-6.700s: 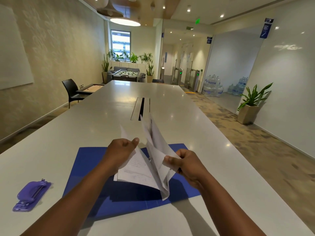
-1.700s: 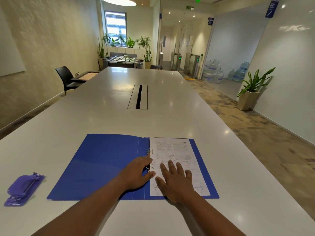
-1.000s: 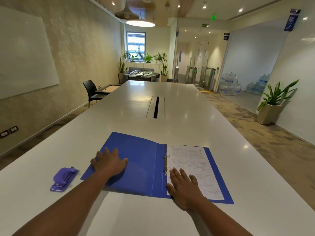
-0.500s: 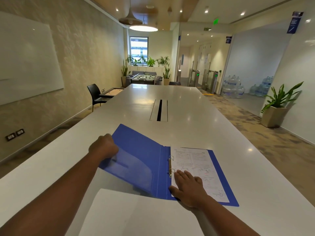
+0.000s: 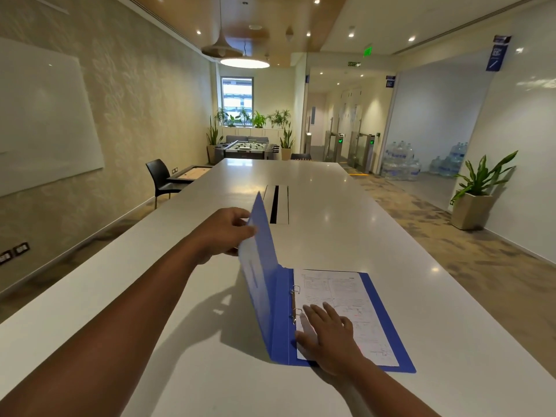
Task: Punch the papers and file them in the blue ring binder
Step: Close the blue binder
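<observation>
While the right hand (image 5: 326,335) lies flat near the table's near edge, its fingers are straight and spread, pressing down on the papers (image 5: 340,308) without curling round anything. Those papers are printed sheets with some red marks, threaded on two metal rings (image 5: 296,300) and lying on the back cover of the blue ring binder (image 5: 270,296), which rests on the white table (image 5: 346,236) a little right of its middle line. A strip of the blue back cover shows along the papers' right and near edges.

Just beyond and to the left, the left hand (image 5: 225,233) pinches the outer edge of the binder's front cover, thumb on the side facing me and fingers curled behind. That cover stands lifted off the table, nearly upright and leaning slightly left, hinged at the spine beside the rings.

Farther along the table's centre runs a dark cable slot (image 5: 275,204). Off the table's far left edge stands a black chair (image 5: 161,179), and a potted plant (image 5: 475,191) sits by the right-hand wall.
</observation>
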A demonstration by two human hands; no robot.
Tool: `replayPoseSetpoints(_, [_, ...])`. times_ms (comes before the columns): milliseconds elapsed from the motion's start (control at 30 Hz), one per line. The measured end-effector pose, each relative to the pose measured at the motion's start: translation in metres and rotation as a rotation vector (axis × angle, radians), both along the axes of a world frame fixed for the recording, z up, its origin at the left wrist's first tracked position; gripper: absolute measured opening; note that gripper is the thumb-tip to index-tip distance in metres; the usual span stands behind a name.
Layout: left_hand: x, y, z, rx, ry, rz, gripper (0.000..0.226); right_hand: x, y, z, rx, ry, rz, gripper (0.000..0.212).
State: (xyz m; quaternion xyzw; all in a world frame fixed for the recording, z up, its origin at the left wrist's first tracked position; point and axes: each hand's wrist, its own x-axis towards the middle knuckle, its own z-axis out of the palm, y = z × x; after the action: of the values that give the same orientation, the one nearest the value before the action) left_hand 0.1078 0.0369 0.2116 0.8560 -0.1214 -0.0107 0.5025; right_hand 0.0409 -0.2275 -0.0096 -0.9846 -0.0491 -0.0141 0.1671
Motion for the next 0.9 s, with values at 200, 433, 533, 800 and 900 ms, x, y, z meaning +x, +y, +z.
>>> replayPoseSetpoints(200, [-0.019,-0.055,-0.036,-0.018,0.048,-0.246,0.053,-0.011,-0.014,0.055,0.755,-0.061,-0.096,0.066])
replayPoseSetpoints(433, [-0.023,-0.093,-0.117,0.225,0.002,-0.266,0.061,-0.024,-0.065,0.100,1.487,0.081,-0.201,0.062])
replayPoseSetpoints(533, [-0.021,-0.100,-0.142,0.341,-0.023,-0.243,0.063,-0.026,-0.096,0.099,1.675,0.049,-0.285,0.063])
replayPoseSetpoints(800, [-0.019,-0.119,-0.180,0.328,0.061,-0.149,0.077,-0.045,-0.139,0.095,1.203,0.066,-0.447,0.030])
replayPoseSetpoints(900, [-0.021,-0.123,-0.190,0.148,0.173,-0.109,0.102,-0.046,-0.139,0.080,0.904,0.095,-0.481,0.033])
